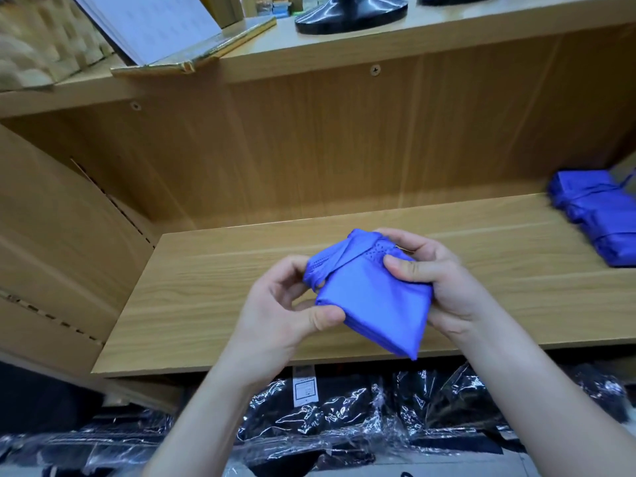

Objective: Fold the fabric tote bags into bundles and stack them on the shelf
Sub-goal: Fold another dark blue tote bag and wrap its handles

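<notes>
Fabric in bright blue, a tote bag [375, 304] folded into a flat, squarish bundle, is held in the air between both hands, just above the front part of a wooden shelf [206, 304] and not touching it. The left hand [282, 315] holds the bundle's left side: its thumb presses on the near left corner and its curled fingers pinch the strap [339, 265] where it loops round the far left edge. The right hand [447, 290] grips the right side, thumb flat on top and fingers curled over the far edge, so the cloth sits clamped between them. The strap runs across the far end of the bundle, over the folded cloth; whether it is tied or only wound I cannot tell. Far to the right on the same shelf, well apart from the hands, lies a pile of blue bundles [595, 218], blurred, with straps wound round them. The back panel [344, 139] is the same pale wood, with a screw head [375, 69] near its top. On the board above stand a black round base [347, 15] and a gold-edged stand [203, 53] with white sheets leaning on it. Below the shelf lie black goods [344, 418] in shiny clear wrap.
</notes>
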Demonstrator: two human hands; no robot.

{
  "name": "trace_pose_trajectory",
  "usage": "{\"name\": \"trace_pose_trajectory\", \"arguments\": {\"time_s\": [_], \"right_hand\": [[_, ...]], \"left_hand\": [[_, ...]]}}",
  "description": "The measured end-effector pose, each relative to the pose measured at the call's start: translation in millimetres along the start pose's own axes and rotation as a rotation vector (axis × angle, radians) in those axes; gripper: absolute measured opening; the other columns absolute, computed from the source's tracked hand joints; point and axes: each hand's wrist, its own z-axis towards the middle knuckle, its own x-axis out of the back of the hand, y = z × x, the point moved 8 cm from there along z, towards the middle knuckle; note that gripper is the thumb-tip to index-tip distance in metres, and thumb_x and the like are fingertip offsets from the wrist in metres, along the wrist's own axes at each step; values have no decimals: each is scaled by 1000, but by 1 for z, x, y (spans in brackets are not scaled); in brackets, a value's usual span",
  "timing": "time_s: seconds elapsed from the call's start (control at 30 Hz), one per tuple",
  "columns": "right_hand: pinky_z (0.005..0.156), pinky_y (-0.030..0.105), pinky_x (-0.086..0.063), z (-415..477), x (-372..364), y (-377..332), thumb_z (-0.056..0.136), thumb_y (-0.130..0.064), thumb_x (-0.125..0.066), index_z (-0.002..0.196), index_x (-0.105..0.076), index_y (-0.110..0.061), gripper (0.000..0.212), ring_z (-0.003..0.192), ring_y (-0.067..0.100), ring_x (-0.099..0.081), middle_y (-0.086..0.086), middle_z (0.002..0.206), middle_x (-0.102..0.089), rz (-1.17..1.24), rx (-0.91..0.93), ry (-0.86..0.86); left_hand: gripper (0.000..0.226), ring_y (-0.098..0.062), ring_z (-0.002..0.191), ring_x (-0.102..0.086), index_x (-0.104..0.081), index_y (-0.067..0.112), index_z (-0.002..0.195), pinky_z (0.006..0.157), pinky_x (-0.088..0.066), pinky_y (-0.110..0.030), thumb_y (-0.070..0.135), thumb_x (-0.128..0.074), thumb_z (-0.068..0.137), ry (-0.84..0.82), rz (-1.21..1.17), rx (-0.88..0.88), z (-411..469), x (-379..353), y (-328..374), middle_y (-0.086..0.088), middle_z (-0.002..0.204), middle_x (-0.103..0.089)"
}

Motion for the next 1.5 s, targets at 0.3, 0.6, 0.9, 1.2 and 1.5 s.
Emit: {"name": "trace_pose_trajectory", "arguments": {"time_s": [0.3, 0.6, 0.9, 1.2, 1.5], "right_hand": [[70, 30, -54, -16, 7, -3, 74, 8, -69, 96, -67, -10, 29, 78, 23, -62, 12, 88, -66, -73, 301, 388], [63, 27, -49, -27, 20, -24, 79, 12, -65, 89, -71, -12, 27, 67, 16, -57, 1, 72, -62, -83, 387, 622], [67, 21, -45, -32, 7, -40, 78, -8, -75, 97, -59, -35, 37, 68, 8, -58, -13, 76, -64, -779, 591, 657], [89, 54, -51, -12, 7, -11, 81, -37, -62, 108, -48, -52, 34, 97, 23, -60, -3, 108, -62, -550, 349, 578], [84, 27, -45, -19, -9, -30, 81, -30, -58, 110, -41, -39, 35, 92, 10, -55, -8, 105, -56, -769, 459, 360]], "left_hand": [[30, -20, 67, -67, -63, 18, 67, 63, -57, -32, -9, -77, 70, 491, 272, -21, 13, 20, -4, -16, 82, -70], [28, -25, 97, -61, -75, 11, 88, 100, -43, -50, 32, -74, 69, 314, -199, 172, -4, -18, -61, -15, 100, -71], [11, -3, 72, -59, -76, 22, 73, 67, -40, -11, 27, -70, 81, 254, 814, -227, -13, -26, 5, 14, 75, -61], [36, -17, 51, -52, -69, 15, 62, 48, -44, -34, 47, -65, 79, 312, 1083, -300, 3, -30, 17, 2, 53, -59], [40, -14, 86, -70, -58, 26, 118, 74, -57, -26, 19, -74, 82, 190, 448, 162, 28, -8, 6, 2, 92, -74]]}}
